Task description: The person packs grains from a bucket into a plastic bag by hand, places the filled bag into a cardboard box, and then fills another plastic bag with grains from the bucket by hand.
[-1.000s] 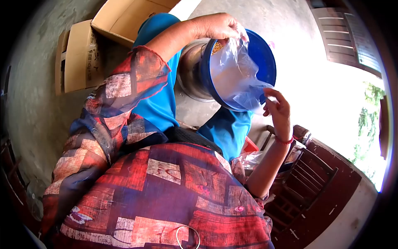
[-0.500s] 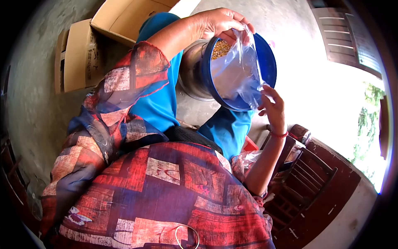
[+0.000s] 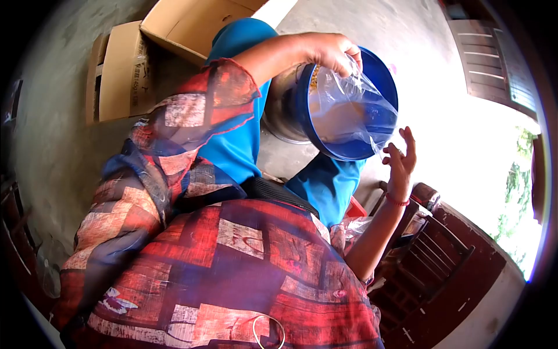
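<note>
My left hand (image 3: pixel 340 53) is closed on the upper edge of a clear plastic bag (image 3: pixel 351 96), pinching it over the mouth of a blue bucket (image 3: pixel 310 125). The bag's lower corner stretches to the fingertips of my right hand (image 3: pixel 401 168), where thumb and a finger seem to pinch it; the other fingers point up. Yellow grains (image 3: pixel 314 78), like corn kernels, show inside the bucket near its left rim. A pale brown area shows through the film, and I cannot tell whether it is in the bag or the bucket. Behind the bucket is a shiny metal container (image 3: pixel 282 107).
My blue-trousered knees (image 3: pixel 232 145) flank the bucket. Open cardboard boxes (image 3: pixel 125 72) stand on the concrete floor (image 3: pixel 52 139) at left. A dark wooden chair (image 3: pixel 436 250) is at lower right, and a bright doorway (image 3: pixel 465 151) lies to the right.
My right hand has moved slightly right and down, and its fingers have straightened. My left hand is lower, and the bag now spreads wider across the bucket. The view has shifted a little.
</note>
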Action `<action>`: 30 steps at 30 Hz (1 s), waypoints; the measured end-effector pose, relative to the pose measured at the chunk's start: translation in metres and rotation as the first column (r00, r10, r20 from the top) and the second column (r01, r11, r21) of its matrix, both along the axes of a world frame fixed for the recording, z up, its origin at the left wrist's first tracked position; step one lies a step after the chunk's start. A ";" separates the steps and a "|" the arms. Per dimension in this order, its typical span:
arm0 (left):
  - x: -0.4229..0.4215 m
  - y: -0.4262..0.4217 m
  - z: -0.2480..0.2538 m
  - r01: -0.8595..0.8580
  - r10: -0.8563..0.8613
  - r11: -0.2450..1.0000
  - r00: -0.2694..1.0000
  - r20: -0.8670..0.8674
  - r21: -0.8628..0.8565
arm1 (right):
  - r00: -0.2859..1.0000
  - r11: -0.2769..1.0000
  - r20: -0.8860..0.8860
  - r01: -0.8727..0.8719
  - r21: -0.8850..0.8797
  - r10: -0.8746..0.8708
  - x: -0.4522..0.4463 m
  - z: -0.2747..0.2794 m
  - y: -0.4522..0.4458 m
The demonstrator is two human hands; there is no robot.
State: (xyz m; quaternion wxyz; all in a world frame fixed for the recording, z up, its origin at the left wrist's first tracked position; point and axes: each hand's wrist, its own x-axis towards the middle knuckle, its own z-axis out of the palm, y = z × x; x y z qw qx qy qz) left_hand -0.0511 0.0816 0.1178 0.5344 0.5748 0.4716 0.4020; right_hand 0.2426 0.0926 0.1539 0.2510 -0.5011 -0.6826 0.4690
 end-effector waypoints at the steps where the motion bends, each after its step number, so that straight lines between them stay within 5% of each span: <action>1: -0.001 0.002 -0.009 -0.010 0.039 0.994 0.962 -0.270 0.107 | 0.999 1.000 -0.044 0.015 -0.017 -0.016 -0.002 0.005 -0.003; 3: 0.004 0.006 -0.019 -0.006 0.094 0.980 0.898 -0.430 0.201 | 0.997 0.998 -0.057 0.056 -0.003 -0.056 -0.010 0.018 -0.009; 7: 0.009 0.008 -0.004 0.020 -0.027 0.995 0.997 -0.069 -0.098 | 1.000 1.000 0.013 0.014 -0.011 -0.014 -0.002 0.005 0.001; 10: 0.017 -0.001 0.019 -0.011 0.023 0.971 0.998 0.050 -0.240 | 0.969 1.000 0.245 -0.019 0.015 0.015 0.030 -0.044 0.024; 13: 0.016 0.004 0.012 -0.022 0.058 0.970 0.988 0.140 -0.241 | 0.888 0.991 0.452 -0.121 0.050 0.085 0.032 -0.043 0.024; 15: 0.014 0.007 0.008 -0.010 0.033 0.980 0.993 0.115 -0.200 | 0.859 0.911 0.499 -0.288 0.295 0.111 0.029 -0.036 0.022; 19: 0.015 0.011 0.006 0.027 0.042 0.964 0.968 0.249 -0.265 | 0.961 0.849 0.260 -0.055 0.525 -0.098 -0.021 0.016 0.001; 22: 0.021 0.015 0.005 0.017 0.047 0.970 0.966 0.255 -0.243 | 0.969 0.754 0.227 -0.217 0.620 0.092 -0.063 0.042 -0.015; 25: 0.024 0.016 0.005 0.042 0.035 0.975 0.940 0.340 -0.216 | 0.881 0.712 0.320 -0.470 0.521 0.348 -0.083 0.005 -0.007; 27: 0.025 0.017 0.006 -0.083 0.170 0.969 0.909 0.381 -0.234 | 0.341 0.470 0.827 -0.876 0.107 0.447 -0.076 -0.020 -0.007; 29: 0.020 0.016 0.009 -0.102 0.195 0.964 0.899 0.391 -0.247 | 0.237 0.607 0.675 -0.695 -0.385 0.699 -0.082 -0.022 -0.017; 30: 0.018 0.014 0.012 -0.115 0.216 0.954 0.903 0.371 -0.276 | 0.287 0.544 0.581 -0.769 -0.335 0.762 -0.068 -0.035 -0.014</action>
